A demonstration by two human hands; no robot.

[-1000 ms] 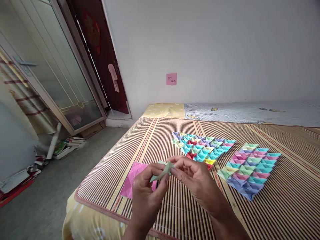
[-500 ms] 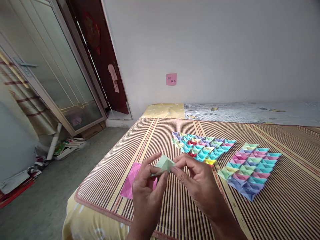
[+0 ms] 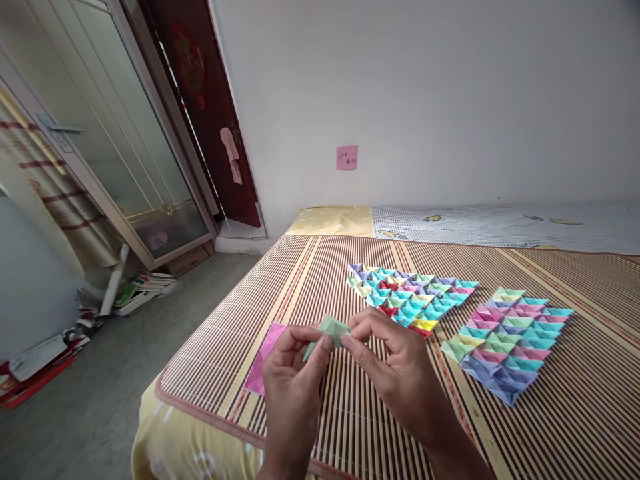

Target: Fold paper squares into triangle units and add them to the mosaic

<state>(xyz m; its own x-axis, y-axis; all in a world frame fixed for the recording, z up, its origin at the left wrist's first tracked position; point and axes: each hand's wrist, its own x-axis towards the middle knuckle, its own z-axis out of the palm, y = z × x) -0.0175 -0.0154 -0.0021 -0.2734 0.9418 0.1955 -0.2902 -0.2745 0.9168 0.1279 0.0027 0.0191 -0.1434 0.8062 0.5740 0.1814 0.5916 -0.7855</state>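
A partly folded pale green origami paper (image 3: 331,328) is held above the mat between my two hands. My left hand (image 3: 295,373) pinches its left side between thumb and fingers. At its right corner, the thumb and fingertips of my right hand (image 3: 393,360) are closed on the paper. Behind my left hand lies a creased pink sheet of paper (image 3: 264,360), partly covered by that hand. Beyond my right hand rests a group of small folded paper boats (image 3: 410,293) in many colours. A second group of folded paper boats (image 3: 505,340) sits farther right.
A striped bamboo mat (image 3: 220,373) covers the bed, with yellow cloth (image 3: 190,440) hanging at its front left edge. On the white wall is a pink note (image 3: 347,158). Books (image 3: 145,290) lie on the floor near a glass door (image 3: 145,133) at left.
My left fingers have closed in on the green paper, which now looks flatter and more folded down. The view has shifted slightly left.
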